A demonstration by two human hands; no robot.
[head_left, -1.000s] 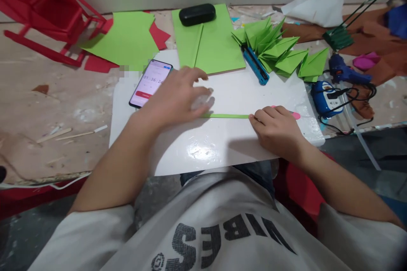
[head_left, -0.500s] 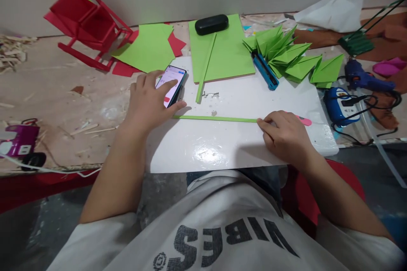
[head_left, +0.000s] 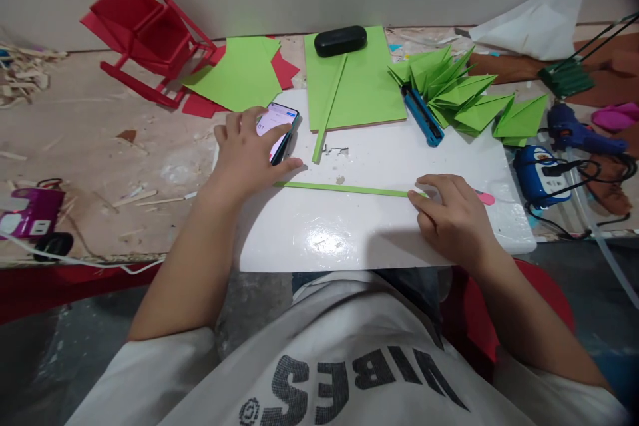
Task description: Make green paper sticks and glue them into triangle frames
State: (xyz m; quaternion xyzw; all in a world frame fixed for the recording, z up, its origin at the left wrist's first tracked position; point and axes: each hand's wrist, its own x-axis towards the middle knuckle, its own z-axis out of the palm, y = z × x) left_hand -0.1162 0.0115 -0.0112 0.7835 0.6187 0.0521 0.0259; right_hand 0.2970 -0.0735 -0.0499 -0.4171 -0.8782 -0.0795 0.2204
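A thin green paper strip (head_left: 349, 190) lies across the white board (head_left: 279, 239). My left hand (head_left: 244, 156) spreads its fingers over a lit smartphone (head_left: 280, 117), and its thumb side covers the strip's left end. At the strip's other end is my right hand (head_left: 452, 216), its thumb tip touching the paper and its index finger stretched out apart from the thumb. A folded green strip (head_left: 330, 106) rests partly on a green sheet-covered board (head_left: 372, 90). Beyond my right hand, a blue utility knife (head_left: 423, 116) leans by several folded green paper points (head_left: 462, 93).
A red miniature rocking chair (head_left: 144, 40) stands back left near green paper (head_left: 244, 70). A black case (head_left: 340, 41) sits at the back. To the right are a blue glue gun (head_left: 582, 132) and a corded blue box (head_left: 542, 176). A purple device (head_left: 34, 213) is far left.
My right hand's index finger has lifted away from the thumb, loosening the pinch at the strip's end. My left hand stays over the phone. The whole view has shifted slightly.
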